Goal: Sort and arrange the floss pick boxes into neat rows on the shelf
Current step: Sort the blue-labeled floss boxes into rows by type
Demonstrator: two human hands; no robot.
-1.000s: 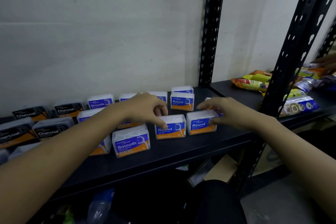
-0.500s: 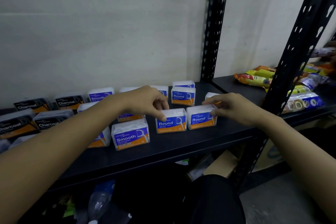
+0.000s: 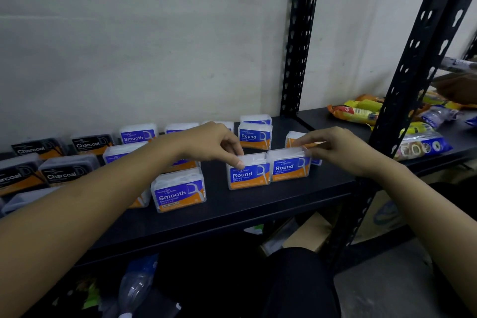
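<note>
Two Round boxes stand side by side, touching, near the front edge of a black shelf (image 3: 258, 217): the left Round box (image 3: 248, 171) is pinched at its top left corner by the left hand (image 3: 211, 143), thumb on the front face and fingers curled over the lid, while the right Round box (image 3: 289, 165) is gripped at its top right corner by the right hand (image 3: 338, 148), fingers closed along the lid's rear edge. Just behind the right hand sits another box (image 3: 294, 140), mostly hidden. Farther back, a third Round box (image 3: 255, 136) stands with one more box (image 3: 255, 119) directly behind it. To the left, a Smooth box (image 3: 179, 190) stands alone at the front, apart from the pair, with further Smooth boxes (image 3: 138, 134) behind the left forearm. Black Charcoal boxes (image 3: 65, 171) fill the shelf's left end in rows. Past the black upright (image 3: 299, 39), snack packets (image 3: 356, 111) lie on the adjoining shelf, where part of another person's hand (image 3: 456, 88) shows at the frame's right edge.
</note>
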